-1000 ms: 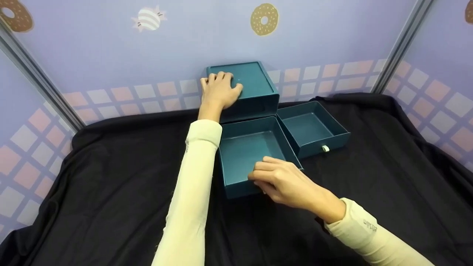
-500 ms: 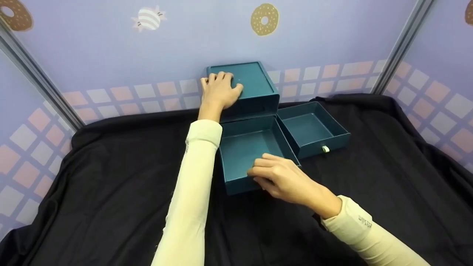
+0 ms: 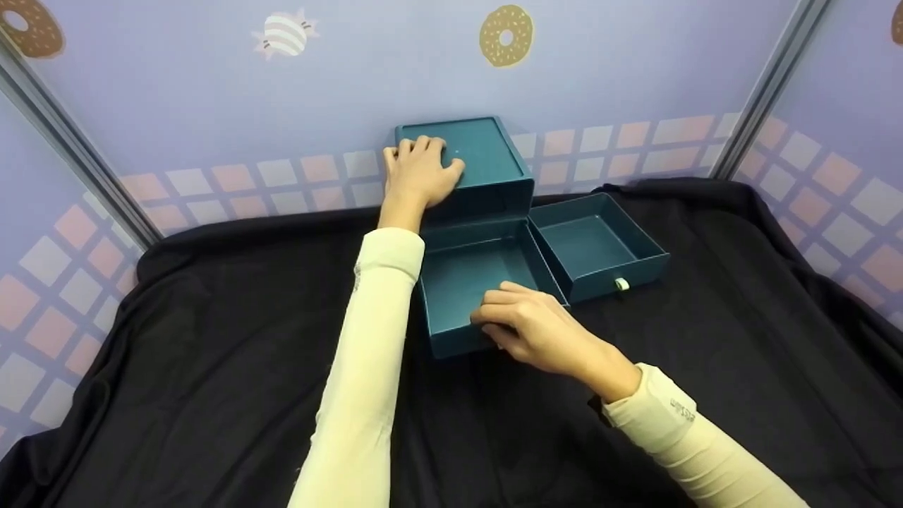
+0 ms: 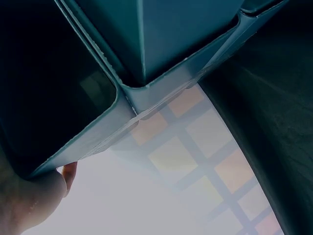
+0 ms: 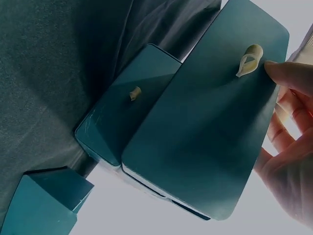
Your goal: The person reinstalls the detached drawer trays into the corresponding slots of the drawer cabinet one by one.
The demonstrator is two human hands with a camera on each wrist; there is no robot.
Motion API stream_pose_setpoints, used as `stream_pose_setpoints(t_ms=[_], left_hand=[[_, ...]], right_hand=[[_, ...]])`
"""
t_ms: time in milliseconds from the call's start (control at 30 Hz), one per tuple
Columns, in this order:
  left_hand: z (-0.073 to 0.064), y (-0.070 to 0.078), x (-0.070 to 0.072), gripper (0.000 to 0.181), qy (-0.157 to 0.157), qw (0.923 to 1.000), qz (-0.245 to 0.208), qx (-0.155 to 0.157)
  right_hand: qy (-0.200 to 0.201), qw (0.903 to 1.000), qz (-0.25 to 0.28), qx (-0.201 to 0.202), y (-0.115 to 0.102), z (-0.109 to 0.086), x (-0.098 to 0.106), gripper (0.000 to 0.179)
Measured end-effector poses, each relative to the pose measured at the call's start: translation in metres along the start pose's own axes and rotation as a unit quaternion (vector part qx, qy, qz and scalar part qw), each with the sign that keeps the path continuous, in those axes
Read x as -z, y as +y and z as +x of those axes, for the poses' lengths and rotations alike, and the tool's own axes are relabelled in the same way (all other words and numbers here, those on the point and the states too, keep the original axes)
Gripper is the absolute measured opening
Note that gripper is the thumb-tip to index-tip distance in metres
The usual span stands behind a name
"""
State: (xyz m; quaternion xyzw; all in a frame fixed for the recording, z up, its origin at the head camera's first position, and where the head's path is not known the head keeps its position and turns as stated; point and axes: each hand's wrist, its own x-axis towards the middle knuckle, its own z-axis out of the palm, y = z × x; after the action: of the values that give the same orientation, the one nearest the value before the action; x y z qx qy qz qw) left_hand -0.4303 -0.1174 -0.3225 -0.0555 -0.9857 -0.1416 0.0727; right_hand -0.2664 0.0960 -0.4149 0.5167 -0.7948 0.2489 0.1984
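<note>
Head view: I'm bracing the cabinet (image 3: 494, 152), left hand (image 3: 417, 173) spread, right hand (image 3: 532, 328) pinching its front drawer (image 3: 455, 341), ideally guiding squarely.

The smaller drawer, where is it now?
In the head view, the smaller drawer is right of centre, immediately right of the larger drawer, its pale tab at the front.

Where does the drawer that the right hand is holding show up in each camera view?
Head: the drawer is near the centre, the right hand at its front rim.
Left wrist: top centre, its inside showing.
Right wrist: centre to upper right, its front panel and pale tab showing.
Shared landmark: the black cloth, low in head, right in left wrist, upper left in right wrist.
</note>
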Motion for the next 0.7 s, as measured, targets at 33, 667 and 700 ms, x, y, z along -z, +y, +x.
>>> stream_pose_setpoints(t_ms=[33,667,700], left_hand=[[0.0,0.0,0.0,0.059,0.0,1.0,0.001,0.0],[0.0,0.002,0.0,0.059,-0.004,0.9999,0.007,0.012],[0.0,0.002,-0.001,0.059,-0.004,0.9999,0.007,0.011]], right_hand=[[0.0,1.0,0.001,-0.003,0.0,0.001,0.0,0.018],[-0.032,0.9978,0.0,-0.057,0.007,0.021,0.011,0.017],[-0.036,0.9972,0.002,-0.065,0.008,0.022,0.013,0.018]])
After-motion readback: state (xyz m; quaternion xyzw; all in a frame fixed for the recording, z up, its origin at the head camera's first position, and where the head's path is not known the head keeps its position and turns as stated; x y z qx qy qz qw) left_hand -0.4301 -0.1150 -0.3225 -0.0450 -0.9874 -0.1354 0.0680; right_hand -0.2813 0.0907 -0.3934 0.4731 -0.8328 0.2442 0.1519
